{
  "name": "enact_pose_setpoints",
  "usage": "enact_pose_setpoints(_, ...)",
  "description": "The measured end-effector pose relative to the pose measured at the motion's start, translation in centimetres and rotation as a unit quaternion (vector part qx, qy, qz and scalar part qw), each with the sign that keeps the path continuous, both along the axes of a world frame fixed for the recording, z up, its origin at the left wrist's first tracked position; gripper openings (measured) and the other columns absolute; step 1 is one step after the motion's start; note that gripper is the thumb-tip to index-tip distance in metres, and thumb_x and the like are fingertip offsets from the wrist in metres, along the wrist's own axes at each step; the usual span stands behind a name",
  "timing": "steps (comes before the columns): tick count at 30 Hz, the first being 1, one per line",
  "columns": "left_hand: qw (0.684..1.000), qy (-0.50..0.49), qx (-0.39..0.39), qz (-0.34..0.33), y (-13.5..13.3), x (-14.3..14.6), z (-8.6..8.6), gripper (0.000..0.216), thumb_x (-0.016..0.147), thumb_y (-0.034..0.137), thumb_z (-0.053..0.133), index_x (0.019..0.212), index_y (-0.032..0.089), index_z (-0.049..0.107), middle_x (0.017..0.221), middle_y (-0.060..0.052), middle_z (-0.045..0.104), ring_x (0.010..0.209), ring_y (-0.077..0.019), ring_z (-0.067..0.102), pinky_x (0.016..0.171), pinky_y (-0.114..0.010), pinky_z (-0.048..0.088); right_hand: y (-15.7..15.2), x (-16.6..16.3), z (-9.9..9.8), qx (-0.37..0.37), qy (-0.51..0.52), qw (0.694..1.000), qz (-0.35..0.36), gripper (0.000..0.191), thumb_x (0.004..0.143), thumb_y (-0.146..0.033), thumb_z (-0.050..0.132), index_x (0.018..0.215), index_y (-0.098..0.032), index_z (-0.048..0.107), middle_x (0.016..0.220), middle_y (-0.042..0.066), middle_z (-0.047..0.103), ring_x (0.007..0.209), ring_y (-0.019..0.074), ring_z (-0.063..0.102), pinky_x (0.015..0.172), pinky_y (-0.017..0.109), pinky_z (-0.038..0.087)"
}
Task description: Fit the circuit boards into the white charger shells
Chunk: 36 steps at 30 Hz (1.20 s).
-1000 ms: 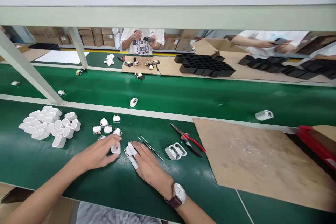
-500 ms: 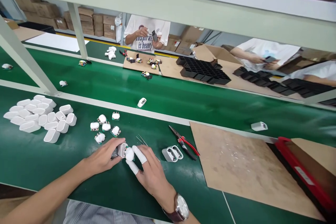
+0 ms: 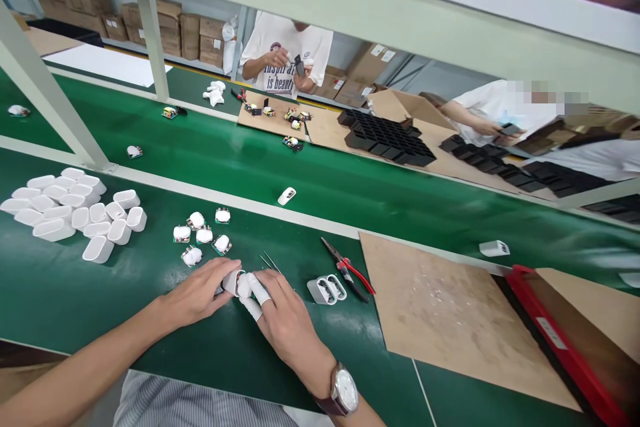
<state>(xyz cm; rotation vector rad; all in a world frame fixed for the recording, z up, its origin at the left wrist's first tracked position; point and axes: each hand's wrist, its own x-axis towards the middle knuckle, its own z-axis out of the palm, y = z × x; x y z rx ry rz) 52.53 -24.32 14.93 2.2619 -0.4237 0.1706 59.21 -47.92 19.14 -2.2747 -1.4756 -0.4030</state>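
My left hand [image 3: 207, 288] is closed round a white oval plastic housing [image 3: 231, 282], its open end turned to the right. My right hand [image 3: 280, 310], with white finger cots on thumb and fingers, pinches a small circuit board with a white-topped part [image 3: 245, 285] at the mouth of that housing. The board seems partly inside; fingers hide how far. Just beyond my hands lie several similar circuit boards [image 3: 204, 235]. Tweezers [image 3: 270, 261] rest behind my right hand, and two filled housings [image 3: 327, 289] stand to its right.
Several white housings [image 3: 53, 229] cluster at the left. Red-handled pliers [image 3: 347, 268] lie beside a cardboard sheet [image 3: 430, 307] and a red-edged tray [image 3: 545, 333]. A green conveyor belt [image 3: 225, 160] carries scattered parts. Co-workers [image 3: 285, 53] work across it, near black trays [image 3: 390, 137].
My right hand has moved left, bringing the circuit board closer into the housing. On the belt, the boards and a white housing have shifted right. The camera view has turned slightly.
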Motion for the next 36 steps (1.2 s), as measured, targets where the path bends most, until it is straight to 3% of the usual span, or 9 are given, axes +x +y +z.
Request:
enact_pose_setpoints(4,1.0,0.002,0.0,-0.003,0.0,0.0,0.1,0.059,0.102,0.018,0.056,0.156,0.027,0.033,0.144,-0.013,0.06,0.134,-0.0288,0.059,0.112,-0.05,0.054,0.1,0.1,0.1,-0.02,0.001,1.0,0.01,0.021,0.098,-0.004,0.049,0.108,-0.014,0.065,0.126,0.019,0.064,0.12,0.0336,0.059,0.094,0.05,0.062)
enact_pose_setpoints(8,1.0,0.023,-0.004,0.0,0.0,0.0,0.3,0.061,0.102,0.02,0.058,0.156,0.029,0.032,0.145,-0.012,0.06,0.134,-0.0282,0.06,0.111,-0.048,0.055,-0.3,0.3,0.3,-0.027,0.069,0.997,0.013,0.037,0.102,-0.013,0.053,0.139,-0.014,0.054,0.132,0.019,0.064,0.126,0.0323,0.059,0.101,0.052,0.061)
enact_pose_setpoints(10,0.999,0.036,-0.011,0.0,0.0,-0.1,0.2,0.062,0.102,0.022,0.059,0.156,0.029,0.031,0.146,-0.012,0.06,0.135,-0.0283,0.061,0.11,-0.047,0.056,-0.5,0.4,0.2,-0.016,0.091,0.996,0.016,0.042,0.102,-0.014,0.055,0.143,-0.013,0.05,0.135,0.018,0.064,0.127,0.0314,0.059,0.103,0.051,0.061)
enact_pose_setpoints(15,0.998,0.051,-0.023,-0.003,-0.1,-0.2,-0.1,0.06,0.101,0.021,0.059,0.154,0.031,0.032,0.147,-0.011,0.059,0.134,-0.0281,0.062,0.11,-0.048,0.056,-0.7,0.2,-0.1,0.0,0.069,0.997,0.032,0.02,0.096,-0.004,0.055,0.105,-0.018,0.067,0.137,0.017,0.065,0.128,0.0321,0.06,0.098,0.051,0.063)
enact_pose_setpoints(21,0.998,0.057,-0.023,0.002,-0.3,-0.2,-0.2,0.054,0.103,0.025,0.059,0.151,0.03,0.035,0.147,-0.012,0.058,0.133,-0.0272,0.063,0.11,-0.047,0.056,-0.7,0.6,1.0,-0.041,0.063,0.997,0.036,0.025,0.095,-0.001,0.05,0.086,-0.016,0.068,0.137,0.019,0.064,0.126,0.0337,0.061,0.09,0.05,0.066)
enact_pose_setpoints(26,0.998,0.061,-0.028,0.015,-0.3,-0.2,-0.4,0.054,0.102,0.026,0.06,0.151,0.029,0.037,0.145,-0.011,0.061,0.13,-0.0279,0.065,0.106,-0.046,0.058,-0.2,0.8,0.5,-0.043,0.086,0.994,0.043,0.016,0.1,-0.014,0.058,0.105,-0.018,0.073,0.145,0.015,0.06,0.129,0.0328,0.059,0.099,0.053,0.062)
enact_pose_setpoints(31,0.996,0.08,-0.034,0.023,-0.1,-0.2,-0.9,0.058,0.099,0.025,0.063,0.151,0.029,0.037,0.143,-0.011,0.062,0.129,-0.0284,0.066,0.107,-0.048,0.057,0.5,1.0,-0.2,-0.019,0.118,0.992,0.046,0.031,0.105,-0.026,0.058,0.135,-0.021,0.064,0.143,0.013,0.062,0.127,0.0281,0.061,0.103,0.049,0.059)
enact_pose_setpoints(36,0.994,0.103,-0.044,0.015,0.0,-0.3,-0.7,0.066,0.097,0.022,0.062,0.154,0.03,0.031,0.149,-0.011,0.059,0.136,-0.0278,0.061,0.111,-0.047,0.056,1.3,1.2,-0.6,0.008,0.111,0.993,0.049,0.029,0.105,-0.029,0.059,0.132,-0.022,0.064,0.138,0.013,0.063,0.125,0.0287,0.06,0.101,0.049,0.058)
